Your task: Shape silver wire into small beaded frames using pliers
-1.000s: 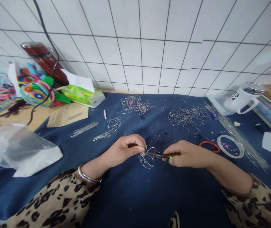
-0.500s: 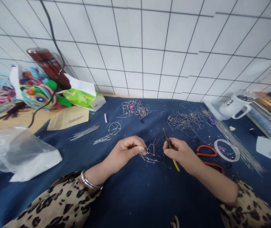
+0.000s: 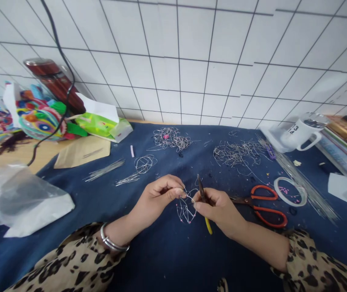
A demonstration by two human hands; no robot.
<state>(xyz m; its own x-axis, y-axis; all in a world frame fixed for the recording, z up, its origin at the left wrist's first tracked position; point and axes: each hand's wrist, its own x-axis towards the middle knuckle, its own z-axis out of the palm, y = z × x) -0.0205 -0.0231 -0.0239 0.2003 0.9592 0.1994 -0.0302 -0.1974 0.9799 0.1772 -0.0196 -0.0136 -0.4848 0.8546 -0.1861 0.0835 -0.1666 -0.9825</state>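
My left hand (image 3: 166,194) pinches a thin silvery wire at the top of a small wire frame (image 3: 186,213) dotted with pink beads. The frame hangs below the fingertips, over the dark blue cloth. My right hand (image 3: 219,207) is closed around pliers (image 3: 202,188) with dark jaws and a yellow handle; the jaws point up and away. Its thumb and finger also touch the right side of the frame's wire loop. Red-handled scissors (image 3: 264,197) lie just right of that hand.
Tangled wire bundles (image 3: 237,153) and a looser tangle (image 3: 172,139) lie toward the wall. At right are a white ring-shaped dish (image 3: 301,198) with pink beads, long straight wires (image 3: 316,199) and a white mug (image 3: 301,134). A plastic bag (image 3: 15,190) sits at left.
My right hand has moved left with the pliers to the wire frame and now touches it. The frame has turned to hang lower, and more of the scissors shows.
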